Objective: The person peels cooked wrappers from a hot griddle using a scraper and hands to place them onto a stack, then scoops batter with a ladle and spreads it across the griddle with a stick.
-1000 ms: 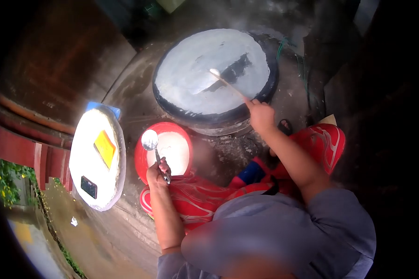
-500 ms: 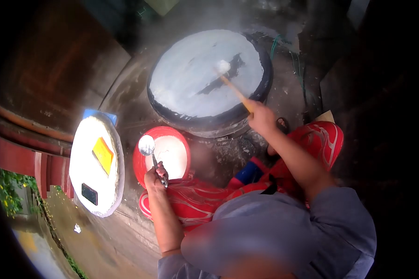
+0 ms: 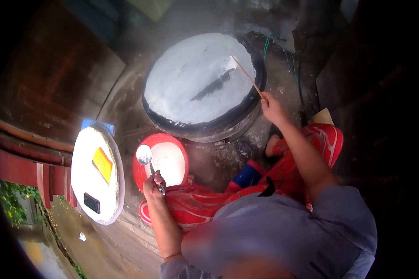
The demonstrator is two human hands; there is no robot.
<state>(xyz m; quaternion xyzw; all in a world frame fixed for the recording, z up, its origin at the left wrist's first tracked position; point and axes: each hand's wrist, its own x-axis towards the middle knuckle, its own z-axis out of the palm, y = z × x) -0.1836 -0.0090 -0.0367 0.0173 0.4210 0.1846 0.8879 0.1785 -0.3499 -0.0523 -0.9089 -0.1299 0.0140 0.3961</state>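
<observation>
My left hand (image 3: 154, 185) is closed round the handle of a metal ladle (image 3: 144, 155). The ladle's white-coated bowl is over the left rim of a red bucket (image 3: 138, 175), which holds white batter (image 3: 171, 162). In my right hand (image 3: 273, 109) is a thin wooden spreader (image 3: 247, 78); its tip meets the white layer near the far right part of a large round griddle (image 3: 258, 69). White batter (image 3: 186, 74) covers most of the surface, and a dark uncoated streak (image 3: 212, 87) runs diagonally below the spreader's tip.
To my left is a round white board (image 3: 86, 153) bearing a yellow packet (image 3: 102, 165) and a phone (image 3: 91, 203). A blue item (image 3: 104, 127) shows behind it. Steam hangs over the griddle's far side. Green cord (image 3: 266, 45) lies to its right, and my red-trousered legs are close by.
My right hand has shifted right and slightly up, taking the spreader's tip toward the griddle's far right. The upper end of the dark streak is now covered white. My left hand still holds the ladle.
</observation>
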